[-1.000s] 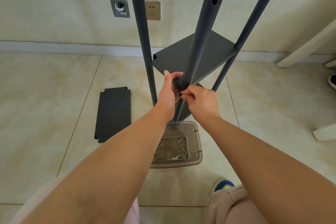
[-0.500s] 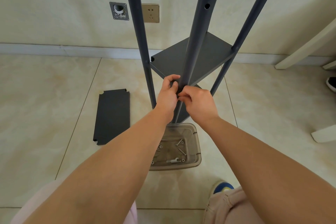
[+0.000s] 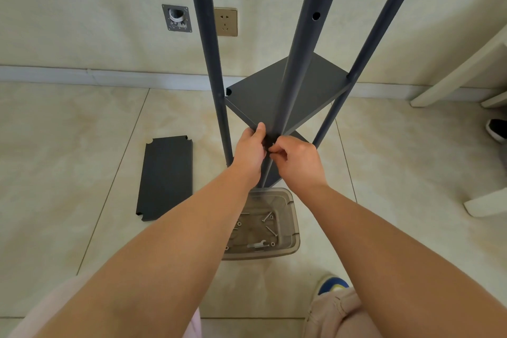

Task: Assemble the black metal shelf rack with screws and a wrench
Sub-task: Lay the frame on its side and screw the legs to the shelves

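Loose flat black metal shelf panel (image 3: 166, 177) on floor tiles at left, left hand (image 3: 251, 149) gripping near corner of mounted black shelf (image 3: 288, 96), right hand (image 3: 297, 158) pinching small screw (image 3: 272, 143) at dark front pole (image 3: 304, 46), clear plastic tub (image 3: 263, 223) below holding screws, wrench (image 3: 258, 245).

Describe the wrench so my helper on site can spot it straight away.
Below the rack's near post, a clear plastic tub sits on the tiled floor. The wrench lies flat near its front wall: the only wide, flat silvery piece among thin screws.
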